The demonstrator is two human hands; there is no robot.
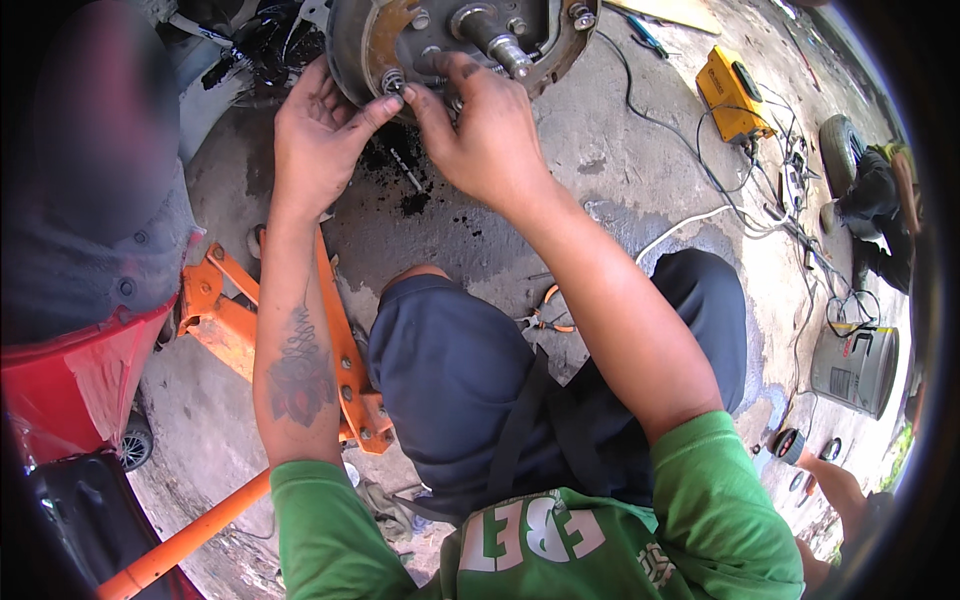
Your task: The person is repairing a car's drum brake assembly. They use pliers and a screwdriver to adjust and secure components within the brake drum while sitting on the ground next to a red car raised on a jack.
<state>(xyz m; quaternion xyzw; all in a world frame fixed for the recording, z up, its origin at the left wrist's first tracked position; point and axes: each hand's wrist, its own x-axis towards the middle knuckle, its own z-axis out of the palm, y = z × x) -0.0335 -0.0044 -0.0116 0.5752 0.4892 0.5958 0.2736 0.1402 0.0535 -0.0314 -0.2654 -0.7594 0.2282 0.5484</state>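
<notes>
A drum brake assembly (pixel 415 35), with its metal backing plate, curved shoes and a central spindle (pixel 490 40), is at the top middle. My left hand (pixel 318 145) is at its lower left rim, thumb on a small hold-down spring (pixel 392 80) and fingers curled partly behind the plate. Close by on the right, my right hand (pixel 490 135) reaches in. Its thumb tip touches the same spring, while its bent index finger lies inside the assembly. The fingertips behind the plate are hidden. Below the assembly, a thin rod (pixel 407 170) lies on the oily ground.
Orange jack parts (pixel 215 310) stand left of my knees, beside a red body panel (pixel 90 370). Pliers (pixel 550 312) lie between my legs. To the right are a yellow power unit (pixel 735 95), tangled cables, a tire (pixel 840 150), a grey bucket (pixel 855 370) and other people.
</notes>
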